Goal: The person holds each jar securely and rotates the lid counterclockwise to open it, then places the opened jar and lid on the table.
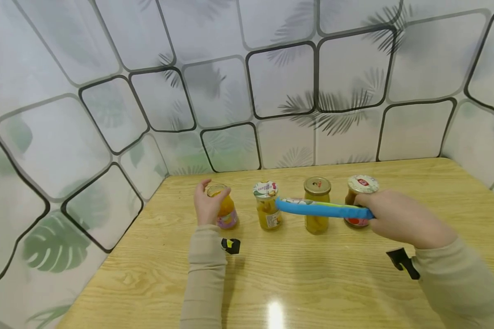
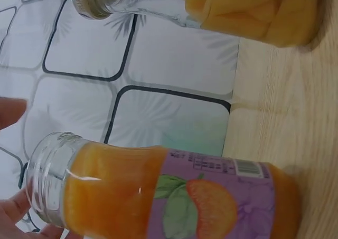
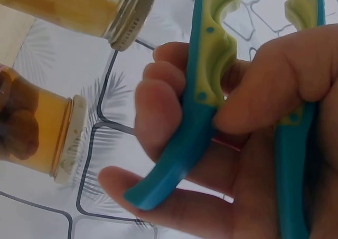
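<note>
Right hand (image 1: 403, 217) grips a blue-and-yellow jar opener (image 1: 325, 209) above the table (image 1: 144, 274), long axis sideways, tip leftward; left hand (image 1: 207, 205) spreads around the upright mandarin jar (image 1: 228, 219), short of the table's back edge.

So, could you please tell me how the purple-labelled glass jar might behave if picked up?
The purple-labelled glass jar is probably heavy for its size, being filled nearly to its neck. It shows no lid, so tilting might spill it. Its smooth glass may feel slippery.
</note>
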The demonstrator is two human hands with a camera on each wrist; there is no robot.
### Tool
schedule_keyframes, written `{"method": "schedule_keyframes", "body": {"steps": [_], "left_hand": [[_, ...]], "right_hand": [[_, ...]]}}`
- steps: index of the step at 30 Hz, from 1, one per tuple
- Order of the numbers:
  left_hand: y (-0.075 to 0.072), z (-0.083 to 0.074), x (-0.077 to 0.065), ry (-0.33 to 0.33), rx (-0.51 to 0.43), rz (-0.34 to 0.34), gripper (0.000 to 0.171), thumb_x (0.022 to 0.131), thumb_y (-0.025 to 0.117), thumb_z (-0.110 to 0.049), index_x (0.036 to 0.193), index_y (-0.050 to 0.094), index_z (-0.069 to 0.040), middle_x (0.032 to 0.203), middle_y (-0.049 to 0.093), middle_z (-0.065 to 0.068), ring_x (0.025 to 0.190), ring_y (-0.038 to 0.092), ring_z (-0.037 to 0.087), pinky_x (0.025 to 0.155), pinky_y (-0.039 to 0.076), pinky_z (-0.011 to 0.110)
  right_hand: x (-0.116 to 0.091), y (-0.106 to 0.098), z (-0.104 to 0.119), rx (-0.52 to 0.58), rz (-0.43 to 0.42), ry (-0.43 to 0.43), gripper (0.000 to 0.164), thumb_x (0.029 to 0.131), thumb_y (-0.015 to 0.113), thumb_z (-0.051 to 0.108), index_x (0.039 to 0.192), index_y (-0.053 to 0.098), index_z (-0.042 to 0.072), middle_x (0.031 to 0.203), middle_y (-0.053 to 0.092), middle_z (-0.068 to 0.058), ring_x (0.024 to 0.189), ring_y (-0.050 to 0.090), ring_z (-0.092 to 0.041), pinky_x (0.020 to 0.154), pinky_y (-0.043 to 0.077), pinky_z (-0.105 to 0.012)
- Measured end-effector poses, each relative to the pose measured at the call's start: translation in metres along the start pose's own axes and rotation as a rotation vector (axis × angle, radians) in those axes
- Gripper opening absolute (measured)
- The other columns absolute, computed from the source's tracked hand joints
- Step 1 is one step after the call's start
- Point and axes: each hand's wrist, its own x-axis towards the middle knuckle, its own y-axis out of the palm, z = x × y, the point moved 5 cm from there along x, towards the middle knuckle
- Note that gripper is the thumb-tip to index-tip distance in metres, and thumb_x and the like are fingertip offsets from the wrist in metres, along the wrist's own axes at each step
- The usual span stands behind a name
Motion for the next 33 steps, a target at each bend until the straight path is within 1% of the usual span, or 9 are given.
{"method": "schedule_keyframes", "body": {"steps": [4,8,10,14,17,22,27,30,33], "left_hand": [[-0.004,-0.006,0.000,0.062,0.018,-0.069,0.044,0.076,0.069,-0.019,0.114,0.051,-0.004,0.124,0.038,0.014,0.121,0.028,0.029,0.099,0.024,0.044],[-0.009,-0.013,0.000,0.126,0.054,-0.120,0.038,0.079,0.066,-0.019,0.110,0.053,-0.003,0.120,0.042,0.014,0.117,0.033,0.028,0.099,0.024,0.042],[-0.010,-0.018,0.000,0.157,0.065,-0.137,0.036,0.079,0.065,-0.017,0.110,0.053,-0.002,0.120,0.043,0.014,0.117,0.034,0.027,0.099,0.025,0.042],[-0.013,-0.029,-0.003,0.215,0.048,-0.153,0.034,0.080,0.063,-0.014,0.109,0.053,0.000,0.119,0.044,0.015,0.115,0.036,0.027,0.098,0.026,0.041],[-0.016,-0.041,-0.007,0.264,0.021,-0.151,0.032,0.080,0.062,-0.012,0.108,0.053,0.001,0.117,0.046,0.015,0.115,0.037,0.026,0.099,0.025,0.040],[-0.019,-0.060,-0.017,0.344,-0.043,-0.121,0.029,0.082,0.061,-0.011,0.107,0.054,0.002,0.116,0.047,0.013,0.116,0.037,0.023,0.099,0.024,0.037],[-0.020,-0.077,-0.028,0.370,-0.077,-0.078,0.029,0.082,0.060,-0.014,0.107,0.055,-0.001,0.116,0.049,0.008,0.113,0.039,0.018,0.098,0.025,0.037],[-0.019,-0.085,-0.033,0.398,-0.067,-0.058,0.029,0.082,0.060,-0.015,0.107,0.056,-0.002,0.117,0.049,0.009,0.113,0.039,0.017,0.097,0.025,0.040],[-0.018,-0.092,-0.039,0.434,-0.057,-0.039,0.029,0.082,0.060,-0.014,0.107,0.056,-0.001,0.117,0.049,0.012,0.112,0.040,0.018,0.096,0.025,0.045]], "right_hand": [[0.004,0.005,0.003,0.013,0.020,-0.006,0.020,0.079,0.057,0.005,0.071,0.049,0.020,0.060,0.041,0.007,0.053,0.036,-0.010,0.048,0.029,-0.025],[0.006,0.010,0.007,0.032,0.026,-0.005,0.022,0.079,0.056,0.003,0.069,0.047,0.020,0.057,0.038,0.007,0.049,0.033,-0.008,0.045,0.027,-0.024],[0.007,0.013,0.009,0.042,0.038,0.008,0.019,0.079,0.055,0.003,0.070,0.048,0.018,0.056,0.038,0.006,0.048,0.032,-0.008,0.045,0.026,-0.024],[0.011,0.021,0.013,0.068,0.082,0.063,0.010,0.079,0.053,0.001,0.077,0.052,0.011,0.057,0.043,0.004,0.047,0.035,-0.010,0.044,0.028,-0.025],[0.015,0.028,0.015,0.101,0.100,0.091,0.011,0.077,0.051,-0.001,0.081,0.054,0.008,0.060,0.047,0.002,0.048,0.037,-0.011,0.044,0.030,-0.026],[0.022,0.039,0.021,0.168,0.113,0.099,0.016,0.073,0.049,-0.005,0.080,0.055,0.007,0.061,0.048,0.001,0.048,0.038,-0.012,0.044,0.031,-0.025],[0.029,0.052,0.025,0.227,0.112,0.121,0.016,0.070,0.047,-0.006,0.072,0.052,0.009,0.056,0.042,0.000,0.047,0.034,-0.012,0.043,0.027,-0.024],[0.033,0.058,0.027,0.240,0.087,0.085,0.013,0.070,0.049,-0.003,0.068,0.050,0.010,0.054,0.038,0.002,0.047,0.034,-0.011,0.043,0.027,-0.024],[0.035,0.064,0.030,0.257,0.070,0.039,0.010,0.073,0.054,0.004,0.068,0.049,0.011,0.053,0.036,0.004,0.047,0.035,-0.010,0.043,0.029,-0.023]]}}
